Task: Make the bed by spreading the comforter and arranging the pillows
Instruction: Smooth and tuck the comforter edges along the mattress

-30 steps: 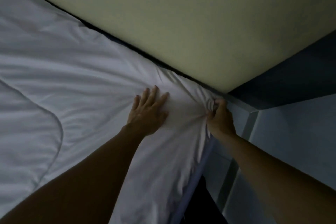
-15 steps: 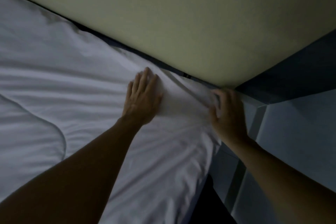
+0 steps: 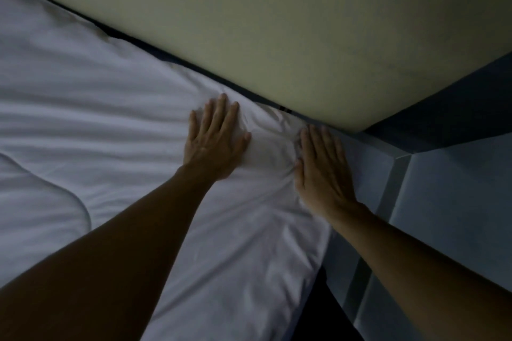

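The pale wall runs close along the comforter's far edge, leaving only a thin dark gap between them. On the right a grey-blue panel closes in on the bed's corner — there the left hand and right hand lie flat, side by side, filling it. Leftward the comforter spreads wide and open; a dark slot opens below, between bed and panel.

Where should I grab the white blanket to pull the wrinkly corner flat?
Probably pinch the comforter at its bunched corner, between the left hand and right hand. Come from the bed's open side, where the edge hangs free; the wall blocks the far side.
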Available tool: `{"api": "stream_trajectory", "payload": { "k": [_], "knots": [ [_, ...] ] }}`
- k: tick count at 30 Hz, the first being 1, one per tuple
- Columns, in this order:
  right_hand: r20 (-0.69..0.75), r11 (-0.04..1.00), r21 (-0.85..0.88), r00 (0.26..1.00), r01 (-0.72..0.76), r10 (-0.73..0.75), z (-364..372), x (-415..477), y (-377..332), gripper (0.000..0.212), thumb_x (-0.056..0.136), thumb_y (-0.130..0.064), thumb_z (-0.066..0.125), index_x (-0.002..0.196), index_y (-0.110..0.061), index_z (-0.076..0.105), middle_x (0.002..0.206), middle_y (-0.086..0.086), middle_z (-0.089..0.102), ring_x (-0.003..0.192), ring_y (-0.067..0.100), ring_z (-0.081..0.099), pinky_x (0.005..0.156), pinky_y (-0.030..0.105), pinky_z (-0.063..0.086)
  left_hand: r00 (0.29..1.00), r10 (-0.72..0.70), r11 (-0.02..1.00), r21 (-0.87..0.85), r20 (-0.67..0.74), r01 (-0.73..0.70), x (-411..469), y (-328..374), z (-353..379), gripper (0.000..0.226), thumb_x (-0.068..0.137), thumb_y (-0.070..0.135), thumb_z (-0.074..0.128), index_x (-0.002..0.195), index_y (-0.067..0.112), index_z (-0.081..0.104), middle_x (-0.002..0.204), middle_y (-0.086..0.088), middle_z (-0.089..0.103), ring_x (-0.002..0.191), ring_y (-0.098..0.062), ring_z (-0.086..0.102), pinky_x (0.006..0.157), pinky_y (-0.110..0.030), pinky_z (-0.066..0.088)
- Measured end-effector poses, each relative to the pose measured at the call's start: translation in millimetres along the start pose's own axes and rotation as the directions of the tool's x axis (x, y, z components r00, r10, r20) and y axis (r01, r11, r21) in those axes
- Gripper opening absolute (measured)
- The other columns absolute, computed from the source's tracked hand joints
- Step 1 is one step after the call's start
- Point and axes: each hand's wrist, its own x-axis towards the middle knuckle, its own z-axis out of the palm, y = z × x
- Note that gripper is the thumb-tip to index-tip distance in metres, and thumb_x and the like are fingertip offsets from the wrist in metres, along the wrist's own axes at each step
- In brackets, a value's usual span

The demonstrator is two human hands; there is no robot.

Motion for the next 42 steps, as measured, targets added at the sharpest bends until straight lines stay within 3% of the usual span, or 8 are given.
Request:
{"api": "stream_trajectory", "payload": {
  "k": [7, 12, 18, 25, 28, 32, 36, 42],
  "knots": [
    [0.124, 0.998, -0.052, 0.992, 0.045, -0.038, 20, 0, 7, 0.082, 0.098, -0.060, 0.022, 0.159, -0.008, 0.005, 0.167, 0.011, 0.003, 0.155, 0.025, 0.006, 0.126, 0.040, 0.004, 0.999, -0.029, 0.994, 0.108, 0.038, 0.024, 0, -4, 2, 0.076, 0.091, 0.072, 0.004, 0.155, 0.034, -0.009, 0.165, 0.002, -0.015, 0.152, -0.023, -0.010, 0.120, -0.055, -0.007],
    [0.034, 0.986, 0.006, 0.985, -0.167, 0.167, 5, -11, -28, 0.068, 0.099, -0.037, 0.040, 0.156, -0.006, 0.022, 0.165, 0.018, 0.015, 0.153, 0.034, 0.014, 0.123, 0.053, 0.015, 0.999, -0.038, 0.994, 0.106, -0.026, 0.040, -22, 15, -7, 0.073, 0.097, 0.063, 0.009, 0.157, 0.024, -0.004, 0.166, -0.006, -0.008, 0.153, -0.026, -0.004, 0.122, -0.053, 0.000],
    [-0.051, 0.638, 0.448, 0.695, -0.626, 0.717, 2, -66, -33, 0.047, 0.095, -0.027, 0.050, 0.140, -0.015, 0.043, 0.139, 0.022, 0.042, 0.120, 0.042, 0.048, 0.102, 0.052, 0.042, 0.999, -0.029, 1.000, -0.012, -0.028, 0.029, -84, 30, 18, 0.071, 0.099, 0.061, 0.020, 0.157, 0.027, -0.001, 0.166, -0.002, -0.007, 0.153, -0.023, -0.005, 0.123, -0.050, 0.004],
    [0.106, 0.456, 0.674, 0.687, -0.581, 0.719, -9, -52, 13, 0.018, 0.094, -0.005, 0.062, 0.112, -0.005, 0.057, 0.124, 0.020, 0.053, 0.107, 0.035, 0.059, 0.086, 0.031, 0.046, 1.000, -0.029, 0.999, -0.020, -0.006, 0.029, -102, 21, 21, 0.071, 0.099, 0.063, 0.018, 0.157, 0.027, 0.000, 0.166, -0.003, -0.006, 0.153, -0.024, -0.003, 0.123, -0.051, 0.007],
    [0.040, 0.526, 0.555, 0.652, -0.645, 0.757, -16, -47, -6, 0.031, 0.091, -0.009, 0.062, 0.122, -0.009, 0.053, 0.132, 0.021, 0.046, 0.117, 0.037, 0.049, 0.097, 0.045, 0.047, 0.996, -0.083, 0.996, -0.014, -0.014, 0.083, -99, 8, 13, 0.071, 0.099, 0.063, 0.018, 0.157, 0.026, 0.002, 0.166, -0.003, -0.003, 0.153, -0.024, 0.000, 0.123, -0.051, 0.007],
    [-0.286, 0.866, 0.449, 0.883, -0.220, 0.372, -23, -24, -36, 0.051, 0.086, -0.004, 0.056, 0.136, -0.014, 0.050, 0.138, 0.013, 0.048, 0.127, 0.027, 0.046, 0.105, 0.045, 0.043, 0.995, -0.103, 0.994, -0.038, -0.009, 0.103, -77, -9, 1, 0.070, 0.100, 0.061, 0.019, 0.157, 0.027, -0.001, 0.166, -0.003, -0.005, 0.153, -0.025, -0.002, 0.123, -0.050, 0.005],
    [-0.062, 0.944, 0.303, 0.991, 0.129, -0.116, -2, 20, -46, 0.061, 0.101, -0.037, 0.046, 0.155, -0.012, 0.029, 0.162, 0.012, 0.027, 0.152, 0.027, 0.020, 0.123, 0.044, 0.021, 0.994, -0.098, 0.994, -0.037, 0.053, 0.100, -45, -22, -1, 0.075, 0.097, 0.061, 0.025, 0.156, 0.028, -0.006, 0.165, 0.000, -0.010, 0.153, -0.024, -0.006, 0.123, -0.047, 0.005],
    [0.157, 0.994, -0.036, 0.983, 0.106, -0.099, 13, 24, -3, 0.072, 0.100, -0.064, 0.017, 0.159, -0.028, -0.003, 0.168, 0.005, -0.003, 0.154, 0.030, 0.002, 0.125, 0.047, 0.009, 0.979, -0.048, 0.997, -0.053, 0.199, 0.060, -33, -37, -7, 0.077, 0.095, 0.066, 0.021, 0.156, 0.030, -0.009, 0.165, 0.001, -0.014, 0.152, -0.025, -0.008, 0.124, -0.045, 0.005]
  ]
}}
